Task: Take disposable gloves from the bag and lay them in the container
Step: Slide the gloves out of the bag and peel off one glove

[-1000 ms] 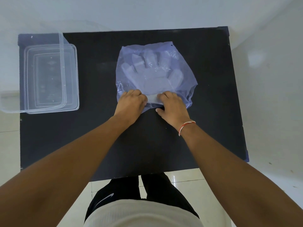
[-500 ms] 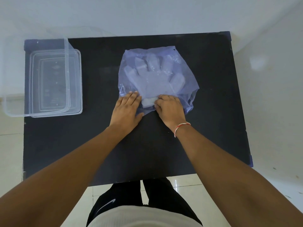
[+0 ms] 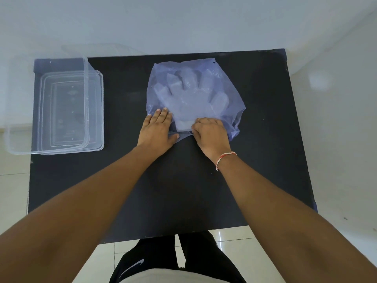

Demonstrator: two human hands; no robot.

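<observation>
A bluish see-through bag [image 3: 230, 94] lies flat on the black table [image 3: 183, 190], its mouth toward me. Inside it is a stack of clear disposable gloves [image 3: 189, 99], fingers pointing away from me, with the white cuff end showing at the mouth. My left hand [image 3: 157, 129] lies flat on the bag's near left corner, fingers straight and together, pinning it down. My right hand [image 3: 210, 133] is curled at the bag's mouth, fingertips pinched at the glove cuff. The clear plastic container [image 3: 86, 99] stands at the table's left end, apart from both hands.
A clear lid [image 3: 101, 111] lies under or beside the container, its edge sticking out to the right. The container overhangs the table's left edge. Bare black tabletop lies between container and bag. A white wall runs behind, with tiled floor around the table.
My left hand has gone from curled to flat and slid a little left on the bag's edge. My right hand stays curled at the bag's mouth.
</observation>
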